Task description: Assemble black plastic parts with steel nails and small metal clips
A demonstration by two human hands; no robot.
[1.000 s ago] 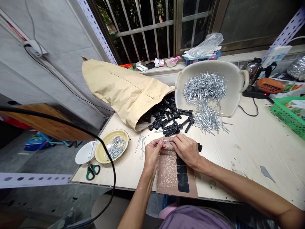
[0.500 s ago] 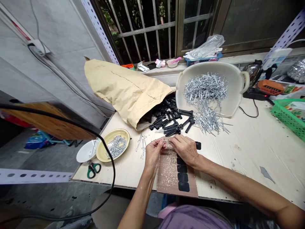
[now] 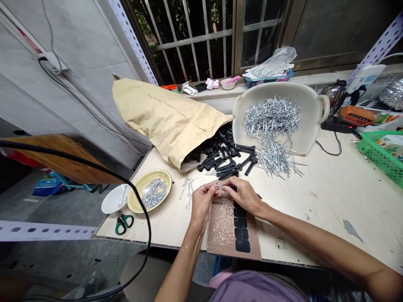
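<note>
My left hand (image 3: 202, 200) pinches one end of a thin silver nail (image 3: 220, 186) between thumb and forefinger. At the nail's other end, the closed fingers of my right hand (image 3: 244, 193) grip it too. Whether a small washer sits on the nail is too small to tell. Both hands are over a brown board (image 3: 220, 239) sprinkled with pale crumbs, with a row of black rounded-square pads (image 3: 242, 233) along its right side. Just beyond my fingers lies a heap of black plastic pieces (image 3: 225, 165), spilling out of a paper sack (image 3: 170, 117).
A tipped white basin (image 3: 310, 130) spills silver nails (image 3: 272, 115) onto the table (image 3: 315, 226). Left stand a yellow bowl (image 3: 166, 195) of small metal washers (image 3: 155, 193), a white dish (image 3: 108, 201) and green-handled scissors (image 3: 124, 224). A black cable (image 3: 147, 226) hangs across the left foreground. A green basket (image 3: 378, 155) is at right.
My right hand has shifted slightly and turned, and now covers most of the black piece that showed beside it. More of the nail shows between my fingers. My left hand stays nearly still.
</note>
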